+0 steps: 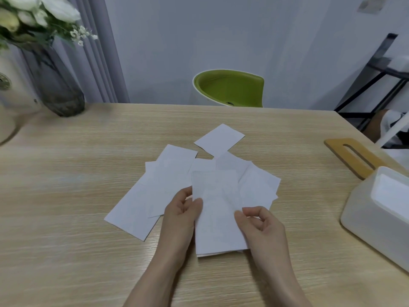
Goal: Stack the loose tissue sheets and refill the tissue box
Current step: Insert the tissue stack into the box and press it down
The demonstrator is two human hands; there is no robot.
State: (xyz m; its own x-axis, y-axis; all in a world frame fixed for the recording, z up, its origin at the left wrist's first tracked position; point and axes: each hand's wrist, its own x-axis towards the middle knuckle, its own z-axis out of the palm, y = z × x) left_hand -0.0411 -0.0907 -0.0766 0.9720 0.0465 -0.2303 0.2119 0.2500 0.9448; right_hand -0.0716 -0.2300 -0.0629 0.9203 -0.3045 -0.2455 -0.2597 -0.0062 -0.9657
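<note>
Hands pinch thin white tissue stack (218,220): left hand (180,214) on left edge, right hand (257,224) right edge; open translucent plastic tissue box (376,216) lies rightward, right hand nearer.

One head-worn camera looks forward and down across the table (66,196) from its near edge, close above both hands. It faces the far edge, where a green chair (230,88) and grey wall stand. Its wide lens bends the table's right edge.
</note>
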